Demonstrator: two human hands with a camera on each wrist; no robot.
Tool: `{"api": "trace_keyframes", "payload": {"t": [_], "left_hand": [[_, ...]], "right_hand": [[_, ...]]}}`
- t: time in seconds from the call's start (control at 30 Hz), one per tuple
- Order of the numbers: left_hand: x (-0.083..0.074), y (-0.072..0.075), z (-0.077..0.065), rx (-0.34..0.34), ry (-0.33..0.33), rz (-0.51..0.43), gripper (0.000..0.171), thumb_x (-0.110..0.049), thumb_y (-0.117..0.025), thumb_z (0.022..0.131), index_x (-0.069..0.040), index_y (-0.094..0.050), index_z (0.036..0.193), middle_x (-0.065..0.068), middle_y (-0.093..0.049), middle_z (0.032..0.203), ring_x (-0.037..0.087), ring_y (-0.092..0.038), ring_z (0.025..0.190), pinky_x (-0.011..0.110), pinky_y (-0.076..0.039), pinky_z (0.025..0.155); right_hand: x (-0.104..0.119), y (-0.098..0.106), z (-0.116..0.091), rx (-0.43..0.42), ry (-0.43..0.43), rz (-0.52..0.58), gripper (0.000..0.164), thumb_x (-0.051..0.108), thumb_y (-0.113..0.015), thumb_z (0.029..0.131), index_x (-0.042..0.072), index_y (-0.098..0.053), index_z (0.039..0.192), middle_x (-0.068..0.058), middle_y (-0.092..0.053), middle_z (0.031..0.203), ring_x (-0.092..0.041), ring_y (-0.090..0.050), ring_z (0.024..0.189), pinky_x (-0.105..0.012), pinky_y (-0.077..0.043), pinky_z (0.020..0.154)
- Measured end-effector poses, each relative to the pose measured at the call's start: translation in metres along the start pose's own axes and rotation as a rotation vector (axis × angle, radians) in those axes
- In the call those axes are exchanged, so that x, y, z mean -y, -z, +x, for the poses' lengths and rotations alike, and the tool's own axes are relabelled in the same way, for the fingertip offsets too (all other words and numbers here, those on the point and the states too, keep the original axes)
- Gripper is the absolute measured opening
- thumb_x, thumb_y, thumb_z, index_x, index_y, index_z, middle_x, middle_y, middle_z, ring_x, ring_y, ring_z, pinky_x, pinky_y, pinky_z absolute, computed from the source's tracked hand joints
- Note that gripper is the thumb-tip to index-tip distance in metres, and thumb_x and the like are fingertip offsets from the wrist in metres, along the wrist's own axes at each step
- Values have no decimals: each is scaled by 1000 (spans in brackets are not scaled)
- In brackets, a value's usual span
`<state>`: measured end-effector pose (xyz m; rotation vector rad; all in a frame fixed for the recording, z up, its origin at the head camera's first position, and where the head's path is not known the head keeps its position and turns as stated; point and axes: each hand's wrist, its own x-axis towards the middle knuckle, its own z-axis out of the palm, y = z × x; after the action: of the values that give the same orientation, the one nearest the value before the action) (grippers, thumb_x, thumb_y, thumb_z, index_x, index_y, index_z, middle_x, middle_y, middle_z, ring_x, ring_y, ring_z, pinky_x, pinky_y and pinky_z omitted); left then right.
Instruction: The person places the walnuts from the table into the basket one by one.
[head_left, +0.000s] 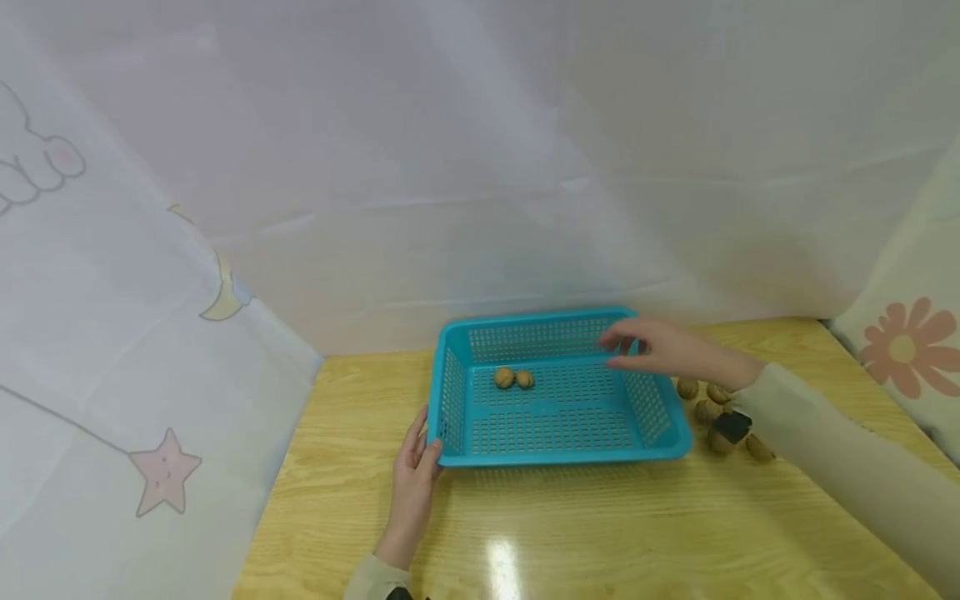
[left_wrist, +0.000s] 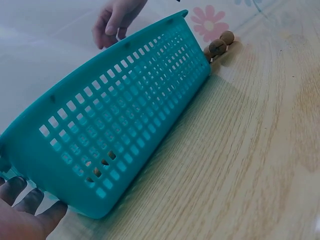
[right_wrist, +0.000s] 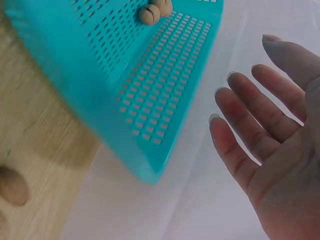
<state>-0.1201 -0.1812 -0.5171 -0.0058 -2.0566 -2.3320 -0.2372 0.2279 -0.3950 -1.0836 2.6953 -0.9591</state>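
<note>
A blue plastic basket (head_left: 551, 458) with slotted walls stands on the wooden table. Two walnuts (head_left: 513, 378) lie together on its floor, towards the left. My left hand (head_left: 411, 483) grips the basket at its front left corner, thumb by the rim and fingers along the outer end wall; the left wrist view shows those fingers (left_wrist: 50, 215) against the plastic. Over the basket's right end hovers my right hand (head_left: 652, 346), its fingers apart and loosely bent. Nothing is in its palm in the right wrist view, where the hand (right_wrist: 280, 145) appears beside the basket.
Several more walnuts (head_left: 708, 411) lie on the table just right of the basket, partly hidden under my right forearm. Behind the table (head_left: 337, 467) hangs a pale cloth (head_left: 487, 208), with printed cloth along both sides.
</note>
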Motion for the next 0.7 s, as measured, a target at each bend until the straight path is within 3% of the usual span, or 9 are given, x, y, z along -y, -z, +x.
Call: {"api": "trace_keyframes", "payload": {"t": [0.2,0.43,0.7], "left_hand": [[0,-1,1,15,-12,3,61,-18,-52,111,-11,-26,166,23,-40,162,39,-43,146,39,-50,110],[0,-1,1,14,1,-3,61,-18,-52,111,-13,-26,166,22,-40,162,38,-44,146,39,-50,110],[1,0,1,-3,2,-6,61,-18,-52,111,-13,-26,166,21,-41,162,37,-44,146,36,-51,109]], "right_hand": [[-4,9,-34,-30,-101,-17,26,22,-74,99,13,-71,124,4,-71,116,-13,-65,99,-30,-57,79],[-12,15,-64,-73,-91,-69,27,17,-73,99,6,-72,125,1,-73,114,-9,-65,97,-31,-56,74],[-25,14,-97,-143,-118,-140,26,9,-76,95,12,-73,121,5,-72,110,4,-59,92,-25,-54,69]]}}
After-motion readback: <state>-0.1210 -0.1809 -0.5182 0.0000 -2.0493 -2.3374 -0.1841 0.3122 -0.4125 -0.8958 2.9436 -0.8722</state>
